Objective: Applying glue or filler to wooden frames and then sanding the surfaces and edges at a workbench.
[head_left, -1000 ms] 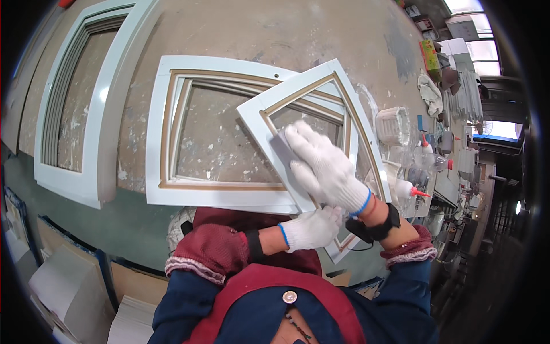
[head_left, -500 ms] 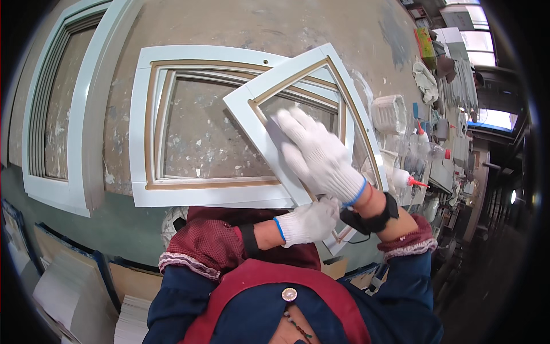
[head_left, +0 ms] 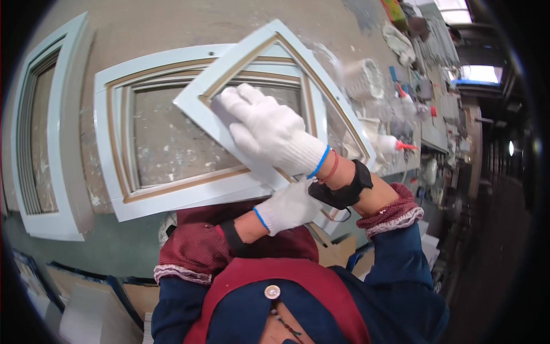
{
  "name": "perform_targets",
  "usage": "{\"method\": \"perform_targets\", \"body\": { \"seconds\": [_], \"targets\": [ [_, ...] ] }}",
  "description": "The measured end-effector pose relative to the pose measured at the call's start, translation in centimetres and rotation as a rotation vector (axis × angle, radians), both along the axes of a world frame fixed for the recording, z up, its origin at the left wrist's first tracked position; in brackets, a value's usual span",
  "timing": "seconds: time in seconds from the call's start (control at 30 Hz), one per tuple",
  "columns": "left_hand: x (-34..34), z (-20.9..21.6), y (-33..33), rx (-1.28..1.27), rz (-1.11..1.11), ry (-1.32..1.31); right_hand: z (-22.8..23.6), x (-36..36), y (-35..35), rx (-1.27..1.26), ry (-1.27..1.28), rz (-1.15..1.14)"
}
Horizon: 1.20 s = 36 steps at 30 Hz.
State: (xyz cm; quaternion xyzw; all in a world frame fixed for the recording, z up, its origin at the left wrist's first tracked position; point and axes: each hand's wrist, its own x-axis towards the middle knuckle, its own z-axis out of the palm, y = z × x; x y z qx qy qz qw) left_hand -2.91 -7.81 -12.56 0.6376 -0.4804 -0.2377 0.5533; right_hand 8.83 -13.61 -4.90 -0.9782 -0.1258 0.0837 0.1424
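A white frame (head_left: 229, 66) with a brown inner groove lies askew on top of another white frame (head_left: 189, 198). My right hand (head_left: 269, 129), in a white knitted glove, presses a grey pad (head_left: 220, 108) against the upper frame's left rail, by its inner corner. The fingers cover most of the pad, so its exact kind is hidden. At the near end of that frame, my gloved left hand (head_left: 289, 207) is closed around the edge. The right wrist and its black band partly hide the left fingertips.
More white frames (head_left: 57, 132) stand stacked at the left of the paint-spotted table (head_left: 160, 26). To the right are a clear plastic container (head_left: 364, 80), a white bottle with a red nozzle (head_left: 389, 143), and a pale cloth (head_left: 399, 45). Boards (head_left: 97, 309) lean below the table's near edge.
The whole view has shifted and turned a little, so the frames appear farther left. My right hand with the pad is slightly nearer the rail's corner. The left hand keeps its hold.
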Motion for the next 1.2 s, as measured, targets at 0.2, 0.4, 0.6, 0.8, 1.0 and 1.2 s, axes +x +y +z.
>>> {"method": "perform_targets", "body": {
  "seconds": [0.2,0.4,0.6,0.8,1.0,1.2],
  "targets": [
    [0.4,0.3,-1.1,0.246,-0.054,-0.363,3.0,-1.3,-1.8,-0.062,0.187,0.037],
    [1.6,1.3,-0.2,0.078,-0.05,-0.793,-1.2,1.5,-3.8,0.257,0.075,0.063],
    [4.1,2.9,3.2,0.182,0.067,-0.911,5.5,-5.3,-12.6,0.365,-0.156,0.266],
    [6.0,6.2,12.9,0.548,0.498,-0.633,7.6,-17.3,-13.5,0.398,-0.068,-0.057],
    [7.7,6.2,12.8,0.542,0.766,-0.028,4.5,-21.1,-9.2,0.396,-0.198,0.071],
    [12.5,4.2,7.0,0.688,0.83,0.212,2.4,-19.6,-6.6,0.357,-0.236,0.224]
  ]
}}
